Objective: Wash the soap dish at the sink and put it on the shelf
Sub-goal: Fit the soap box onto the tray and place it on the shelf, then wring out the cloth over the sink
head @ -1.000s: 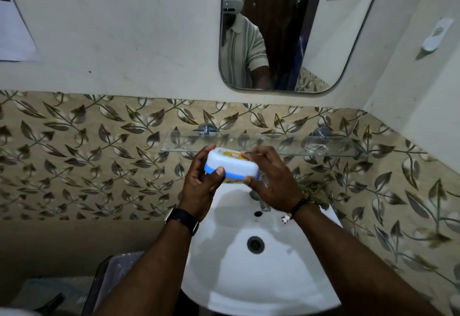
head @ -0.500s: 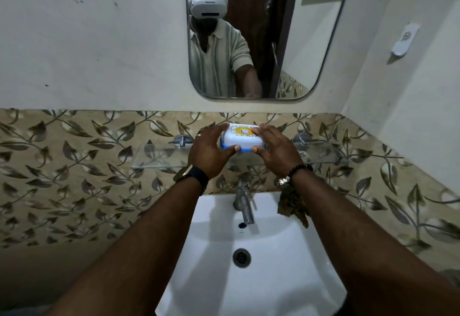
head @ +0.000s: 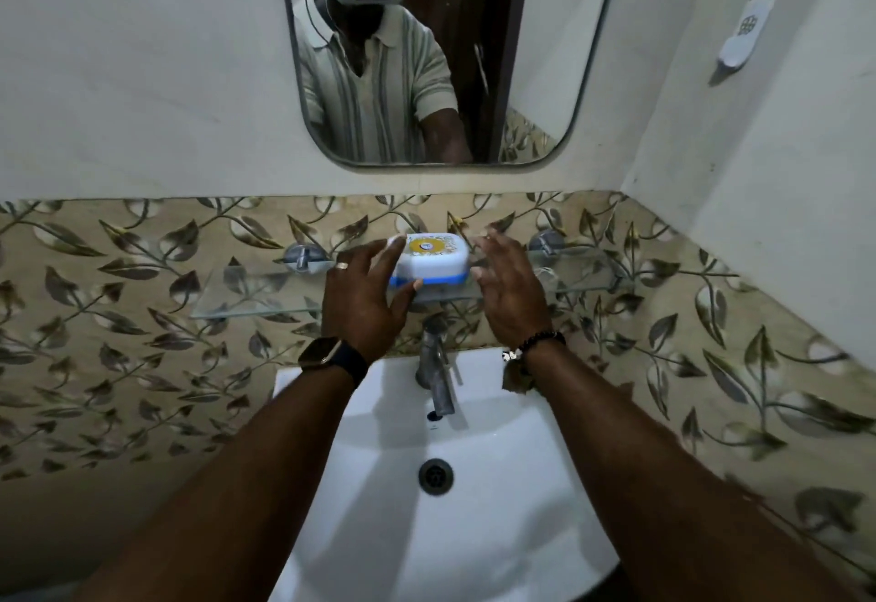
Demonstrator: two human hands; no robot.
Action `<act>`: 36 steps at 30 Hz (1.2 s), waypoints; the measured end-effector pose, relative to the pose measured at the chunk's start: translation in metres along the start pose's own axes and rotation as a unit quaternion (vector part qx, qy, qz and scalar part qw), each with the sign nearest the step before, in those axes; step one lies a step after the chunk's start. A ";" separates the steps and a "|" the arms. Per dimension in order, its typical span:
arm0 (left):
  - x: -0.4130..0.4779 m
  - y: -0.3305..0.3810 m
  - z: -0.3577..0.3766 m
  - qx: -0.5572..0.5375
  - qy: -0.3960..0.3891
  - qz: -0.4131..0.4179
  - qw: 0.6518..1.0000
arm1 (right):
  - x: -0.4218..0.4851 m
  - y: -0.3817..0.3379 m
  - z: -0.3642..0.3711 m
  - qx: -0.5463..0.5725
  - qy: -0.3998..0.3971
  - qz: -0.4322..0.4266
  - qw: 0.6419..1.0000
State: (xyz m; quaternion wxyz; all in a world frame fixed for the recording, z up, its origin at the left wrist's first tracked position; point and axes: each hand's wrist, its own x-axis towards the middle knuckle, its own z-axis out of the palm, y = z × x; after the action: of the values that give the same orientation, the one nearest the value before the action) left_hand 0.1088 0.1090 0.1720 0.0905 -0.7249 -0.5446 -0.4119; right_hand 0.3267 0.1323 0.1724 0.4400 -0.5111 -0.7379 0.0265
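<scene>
The soap dish (head: 433,260) is a white lidded box with a blue band and a yellow round label on top. It rests on the glass shelf (head: 246,293) above the tap. My left hand (head: 365,298) still touches its left end, thumb on the blue band and fingers over the lid corner. My right hand (head: 509,288) is just right of the dish with fingers spread, apart from it. The white sink (head: 497,483) lies below both forearms.
A metal tap (head: 438,378) stands at the back of the sink, under the shelf. A mirror (head: 426,51) hangs on the wall above. Leaf-patterned tiles cover the wall. A white holder (head: 744,32) is fixed on the right wall. The drain (head: 435,476) is in the basin.
Both hands carried the soap dish up from over the sink to the glass shelf. The dish now sits on the shelf and my right hand has let go of it.
</scene>
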 end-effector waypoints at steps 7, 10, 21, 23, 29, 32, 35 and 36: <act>-0.065 0.075 0.049 -0.094 -0.003 0.225 0.970 | -0.074 0.061 -0.040 -0.181 0.135 -0.006 0.974; -0.073 0.093 0.085 -0.110 -0.111 0.211 0.965 | -0.086 0.073 -0.052 -0.208 0.119 0.009 0.971; -0.074 0.106 0.206 -0.075 -0.408 -0.052 0.908 | -0.110 0.144 -0.027 -0.152 -0.099 0.205 0.962; -0.071 0.103 0.228 -0.080 -0.388 -0.118 0.911 | -0.104 0.158 -0.017 -0.125 -0.148 0.263 0.945; -0.057 0.098 0.273 -0.176 -0.344 -0.326 0.863 | -0.090 0.199 0.018 0.002 -0.148 0.402 0.904; -0.050 0.100 0.282 -0.216 -0.344 -0.386 0.828 | -0.082 0.210 0.029 0.027 -0.145 0.460 0.876; -0.041 0.106 0.281 -0.206 -0.381 -0.376 0.819 | -0.083 0.216 0.042 0.035 -0.147 0.473 0.868; -0.039 0.107 0.281 -0.201 -0.394 -0.369 0.818 | -0.084 0.216 0.045 0.034 -0.150 0.469 0.870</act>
State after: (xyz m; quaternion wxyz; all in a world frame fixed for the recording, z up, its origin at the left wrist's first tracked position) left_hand 0.3390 0.2024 -0.0020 -0.4380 -0.5722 -0.6657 -0.1940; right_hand 0.4620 0.1886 -0.0127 0.2772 -0.7713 -0.4674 0.3314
